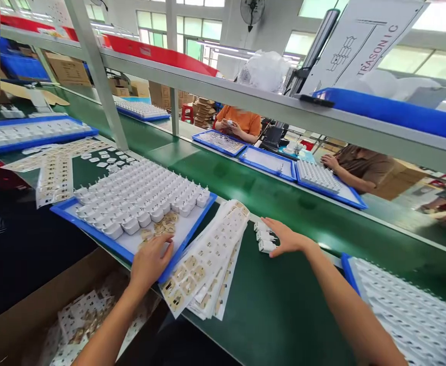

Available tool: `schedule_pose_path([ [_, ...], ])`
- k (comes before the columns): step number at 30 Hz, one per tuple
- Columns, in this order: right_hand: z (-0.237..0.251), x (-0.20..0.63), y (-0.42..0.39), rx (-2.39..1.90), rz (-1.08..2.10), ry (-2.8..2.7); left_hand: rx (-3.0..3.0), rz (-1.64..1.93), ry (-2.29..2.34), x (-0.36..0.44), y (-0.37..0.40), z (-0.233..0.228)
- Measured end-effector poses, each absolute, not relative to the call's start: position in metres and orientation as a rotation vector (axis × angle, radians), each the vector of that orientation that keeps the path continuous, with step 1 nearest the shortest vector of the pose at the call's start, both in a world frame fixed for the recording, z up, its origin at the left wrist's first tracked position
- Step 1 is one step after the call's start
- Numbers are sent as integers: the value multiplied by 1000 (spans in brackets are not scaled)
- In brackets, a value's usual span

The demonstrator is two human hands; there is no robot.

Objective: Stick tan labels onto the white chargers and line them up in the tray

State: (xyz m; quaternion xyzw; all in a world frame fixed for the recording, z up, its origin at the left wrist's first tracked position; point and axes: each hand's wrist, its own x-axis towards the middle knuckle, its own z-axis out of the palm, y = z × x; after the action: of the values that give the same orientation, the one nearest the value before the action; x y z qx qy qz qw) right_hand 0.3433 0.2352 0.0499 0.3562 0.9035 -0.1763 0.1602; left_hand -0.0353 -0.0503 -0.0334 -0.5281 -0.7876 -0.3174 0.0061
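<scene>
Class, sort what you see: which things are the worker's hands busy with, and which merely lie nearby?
In hand:
left hand on blue tray of white plastic plugs
right hand on three loose white plugs

Lying about:
fanned label sheets
cardboard box

Pretty bright factory hall: big windows point(192, 28) along the back wall, a wall fan point(252, 11) up top, grey metal shelf point(245, 96) over the green tabletop point(284, 305).

I read one legible text: "TRASONIC", cut off at its left, in dark red capitals running up a tilted white sign point(363, 48) above the upper shelf point(245, 99). Label sheets: print too small.
</scene>
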Motion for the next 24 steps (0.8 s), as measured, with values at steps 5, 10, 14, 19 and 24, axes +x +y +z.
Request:
schedule_pose_path([
  [5, 35, 327, 237, 940, -486, 2532, -1609, -949, -2511, -31, -52, -27],
  [10, 36, 321, 240, 866, -500, 2545, -1599, -964, -2559, -30, -50, -26],
  [14, 38, 319, 237, 846, -510, 2559, -1605, -1008, -2560, -30, -49, -28],
  [19, 39, 314, 232, 876, -482, 2531, -1624, -1056, -2560, -29, -49, -25],
  [24, 37, 314, 232, 901, -551, 2532, -1618, -1028, -2593, -25, -50, -14],
])
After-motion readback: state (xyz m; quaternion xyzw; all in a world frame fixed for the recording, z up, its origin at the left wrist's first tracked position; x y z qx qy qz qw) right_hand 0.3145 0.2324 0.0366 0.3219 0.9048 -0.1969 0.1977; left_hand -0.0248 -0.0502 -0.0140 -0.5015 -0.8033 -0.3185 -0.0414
